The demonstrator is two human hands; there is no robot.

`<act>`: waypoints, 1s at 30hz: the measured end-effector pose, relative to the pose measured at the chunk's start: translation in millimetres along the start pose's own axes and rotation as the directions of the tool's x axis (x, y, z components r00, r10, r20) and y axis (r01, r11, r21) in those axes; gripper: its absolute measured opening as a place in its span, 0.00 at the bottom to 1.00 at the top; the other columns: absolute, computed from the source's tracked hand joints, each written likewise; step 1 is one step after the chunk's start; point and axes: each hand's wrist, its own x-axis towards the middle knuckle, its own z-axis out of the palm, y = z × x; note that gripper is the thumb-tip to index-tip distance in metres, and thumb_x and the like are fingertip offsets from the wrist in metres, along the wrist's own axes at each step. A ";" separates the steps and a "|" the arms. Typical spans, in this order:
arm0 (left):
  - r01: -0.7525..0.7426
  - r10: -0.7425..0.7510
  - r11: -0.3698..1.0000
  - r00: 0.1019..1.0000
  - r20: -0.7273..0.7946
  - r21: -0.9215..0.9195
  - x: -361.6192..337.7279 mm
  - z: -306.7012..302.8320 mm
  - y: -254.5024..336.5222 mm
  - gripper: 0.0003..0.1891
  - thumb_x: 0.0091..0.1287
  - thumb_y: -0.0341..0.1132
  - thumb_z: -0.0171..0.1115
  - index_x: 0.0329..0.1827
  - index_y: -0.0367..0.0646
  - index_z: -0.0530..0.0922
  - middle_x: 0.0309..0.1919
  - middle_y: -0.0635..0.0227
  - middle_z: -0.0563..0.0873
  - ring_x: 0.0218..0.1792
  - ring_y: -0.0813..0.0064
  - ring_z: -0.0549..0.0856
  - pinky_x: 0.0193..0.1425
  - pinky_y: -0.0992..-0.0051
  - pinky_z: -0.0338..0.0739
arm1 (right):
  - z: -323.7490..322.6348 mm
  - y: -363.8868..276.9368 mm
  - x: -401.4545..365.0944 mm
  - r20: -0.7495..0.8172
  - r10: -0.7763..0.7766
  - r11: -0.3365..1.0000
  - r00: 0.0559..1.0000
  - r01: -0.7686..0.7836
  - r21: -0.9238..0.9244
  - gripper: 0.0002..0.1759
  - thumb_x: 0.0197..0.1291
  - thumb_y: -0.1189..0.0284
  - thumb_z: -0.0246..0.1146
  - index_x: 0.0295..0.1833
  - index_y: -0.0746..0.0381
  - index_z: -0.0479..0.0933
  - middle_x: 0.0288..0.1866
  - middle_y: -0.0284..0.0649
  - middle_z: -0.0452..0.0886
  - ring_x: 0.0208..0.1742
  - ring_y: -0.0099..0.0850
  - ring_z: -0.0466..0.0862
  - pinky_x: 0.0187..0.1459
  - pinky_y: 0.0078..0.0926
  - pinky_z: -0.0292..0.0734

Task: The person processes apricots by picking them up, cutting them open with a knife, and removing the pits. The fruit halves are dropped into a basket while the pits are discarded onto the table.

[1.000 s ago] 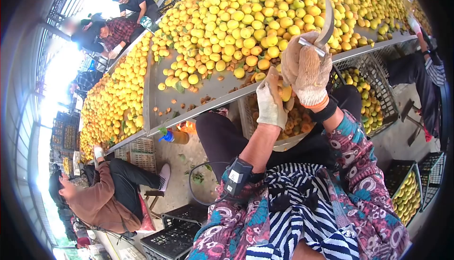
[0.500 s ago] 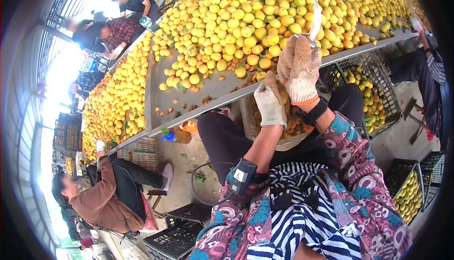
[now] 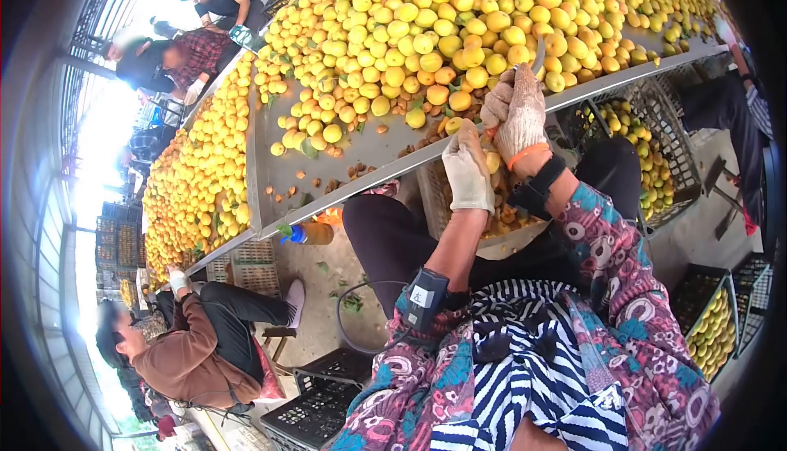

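Yellow-orange round fruit [image 3: 493, 161], mostly hidden: small patch shows at the palm side of the left hand [image 3: 469, 168] in its off-white knit glove, about 3 o'clock from that hand's middle and 7 o'clock from the right hand [image 3: 519, 115] in its tan-and-white knit glove. Roundish, so no clear long axis; left hand nearer. Left: thumb and fingers drawn in narrow, tips up toward 12, seemingly closed on the fruit; exact grip can't be told. Right: fingers curled tight around a curved silvery metal knife [image 3: 539, 55], handle covered by the glove, blade standing out at 1 o'clock, its long axis roughly 12 to 6, point up and away from the fruit. Right hand sits just beside the left, at 1 to 2 o'clock from it; whether gloves touch is unclear. Orange band [image 3: 529, 154] and black wrist strap [image 3: 541, 184] on the right wrist. Below, at 5 o'clock from the left hand, cut-looking orange fruit [image 3: 508, 218] in a crate between the knees. At 11 to 12, large heap of yellow fruit [image 3: 410, 41] on a grey metal table [image 3: 283, 160]. At 3 to 4, grey mesh crate [image 3: 660, 107] with greenish-yellow fruit. At 8, amber bottle with blue cap [image 3: 313, 234]; farther out, co-worker in a brown jacket [image 3: 184, 365], seated by the table edge.
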 end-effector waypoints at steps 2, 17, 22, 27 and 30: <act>0.169 -0.177 0.977 0.983 -0.054 -0.133 2.8 2.9 7.8 0.18 0.71 0.54 0.50 0.46 0.48 0.74 0.28 0.74 0.76 0.24 0.83 0.73 0.25 0.82 0.66 | 4.0 0.5 1.0 0.046 0.059 0.995 0.997 -0.062 0.080 0.15 0.71 0.54 0.52 0.35 0.50 0.71 0.14 0.23 0.56 0.10 0.22 0.54 0.14 0.25 0.48; 0.301 -0.320 0.926 0.946 -0.049 -0.227 109.3 -29.1 54.9 0.18 0.71 0.51 0.52 0.45 0.46 0.77 0.27 0.71 0.77 0.23 0.79 0.76 0.23 0.76 0.70 | 67.3 51.6 91.3 0.107 0.207 0.976 0.972 -0.198 -0.089 0.14 0.69 0.57 0.56 0.33 0.53 0.67 0.14 0.24 0.58 0.11 0.20 0.57 0.13 0.22 0.52; 0.123 -0.160 0.958 0.979 -0.129 -0.258 153.1 -57.6 37.7 0.23 0.73 0.55 0.46 0.45 0.40 0.74 0.37 0.63 0.80 0.34 0.73 0.79 0.33 0.74 0.76 | 49.8 73.7 94.7 0.298 0.044 0.858 0.954 0.116 -0.500 0.09 0.69 0.63 0.58 0.42 0.57 0.70 0.18 0.23 0.65 0.13 0.16 0.63 0.13 0.17 0.56; 0.073 -0.082 0.982 0.996 -0.043 -0.176 170.4 -86.7 19.3 0.24 0.75 0.53 0.42 0.50 0.38 0.73 0.39 0.62 0.80 0.37 0.70 0.81 0.38 0.75 0.77 | 37.5 57.4 104.6 0.210 0.115 0.668 0.971 0.081 -0.740 0.09 0.67 0.66 0.61 0.43 0.60 0.72 0.22 0.23 0.67 0.20 0.12 0.64 0.19 0.13 0.58; -0.145 0.145 0.989 0.989 0.021 0.012 172.4 -88.6 11.9 0.25 0.76 0.52 0.39 0.52 0.36 0.71 0.39 0.62 0.81 0.39 0.70 0.82 0.44 0.72 0.78 | 53.5 54.9 85.8 0.253 0.207 0.585 0.945 0.087 -0.806 0.11 0.64 0.65 0.64 0.40 0.62 0.73 0.22 0.26 0.68 0.23 0.14 0.65 0.23 0.15 0.61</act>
